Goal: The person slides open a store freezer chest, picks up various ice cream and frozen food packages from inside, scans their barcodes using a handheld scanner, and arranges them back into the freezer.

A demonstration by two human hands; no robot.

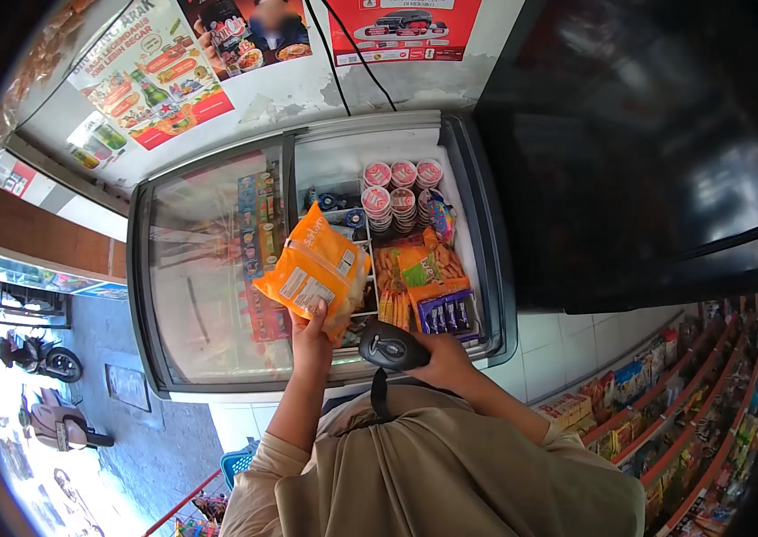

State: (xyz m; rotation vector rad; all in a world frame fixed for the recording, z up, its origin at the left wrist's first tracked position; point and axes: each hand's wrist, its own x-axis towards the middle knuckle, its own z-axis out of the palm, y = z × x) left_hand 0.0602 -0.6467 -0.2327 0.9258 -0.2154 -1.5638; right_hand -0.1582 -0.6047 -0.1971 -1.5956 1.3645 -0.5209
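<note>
My left hand (310, 338) grips the lower edge of an orange plastic bag (316, 273), its thumb lying on the bag near a white label. The bag is tilted over the open half of a chest freezer (497, 242). In my right hand (446, 361) is a black handheld scanner (388, 345), held at the freezer's front edge and pointing left toward the bag. Inside the freezer are stacked round cups (403, 174), orange snack packs (423, 264) and a purple pack (447, 314).
A glass lid (204, 268) covers the freezer's left half. To the right stands a large black glossy object (638, 206), with shelves of packaged goods (612, 394) below it. Posters (150, 76) hang on the wall. Motorbikes (47, 358) are outside at left.
</note>
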